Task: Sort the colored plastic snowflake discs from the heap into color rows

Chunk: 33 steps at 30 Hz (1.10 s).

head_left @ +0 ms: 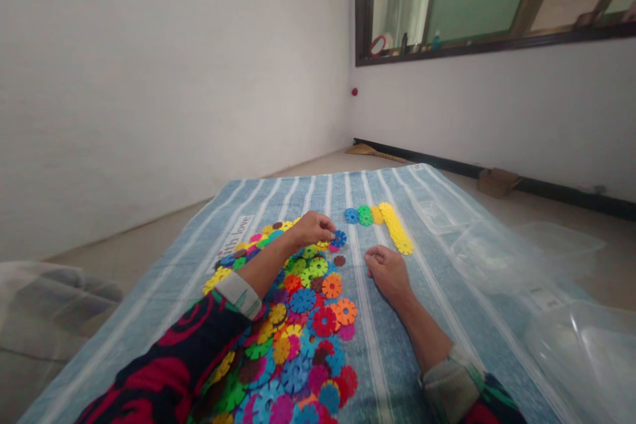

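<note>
A heap of colourful plastic snowflake discs lies on a blue striped cloth. My left hand reaches over the heap's far end, fingers pinched on a blue disc. A brown disc lies just below it. My right hand rests on the cloth with its fingers curled, nothing visible in it. Beyond it runs a joined row of yellow discs ending in an orange, a green and a blue disc.
Clear plastic containers and a clear lid sit on the cloth's right side. A grey bundle lies at the left. Walls close the far corner, with a window sill holding small items. A cardboard piece lies by the skirting.
</note>
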Motion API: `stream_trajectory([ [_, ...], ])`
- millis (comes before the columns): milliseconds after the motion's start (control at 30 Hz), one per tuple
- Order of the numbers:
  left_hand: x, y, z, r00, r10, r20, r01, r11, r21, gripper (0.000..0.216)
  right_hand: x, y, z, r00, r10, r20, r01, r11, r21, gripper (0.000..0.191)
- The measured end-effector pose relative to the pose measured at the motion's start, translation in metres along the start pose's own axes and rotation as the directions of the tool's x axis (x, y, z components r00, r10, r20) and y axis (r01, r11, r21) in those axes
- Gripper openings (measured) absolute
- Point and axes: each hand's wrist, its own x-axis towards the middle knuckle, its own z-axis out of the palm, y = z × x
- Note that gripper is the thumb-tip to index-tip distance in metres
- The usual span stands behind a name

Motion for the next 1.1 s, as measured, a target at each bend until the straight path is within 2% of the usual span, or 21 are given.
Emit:
stream_trajectory([
  [33,0.01,0.0,0.005,0.992,-0.023,-0.124,0.026,0.999,0.025,0.013,0.0,0.0,0.0,1.0,0.001,-0.001,-0.001,1.0,0.001,0.017],
  [67,0.021,-0.001,0.011,0.984,-0.03,-0.176,0.037,0.999,0.039,0.014,0.0,0.0,0.0,1.0,0.0,-0.002,0.0,1.0,0.0,0.017],
  [300,0.078,-0.012,0.035,0.933,-0.061,-0.354,0.095,0.992,0.078,0.02,0.001,0.0,0.0,1.0,-0.007,-0.002,0.007,1.0,0.007,0.016],
  [533,0.096,-0.021,0.049,0.924,-0.08,-0.375,0.114,0.991,0.07,0.022,0.0,-0.001,0.001,1.0,-0.005,-0.002,0.005,1.0,-0.006,0.017],
  [1100,0.088,-0.015,0.045,0.922,0.0,-0.387,0.09,0.972,0.216,0.025,0.001,0.002,0.002,1.0,-0.018,-0.011,0.017,1.0,-0.02,0.016],
])
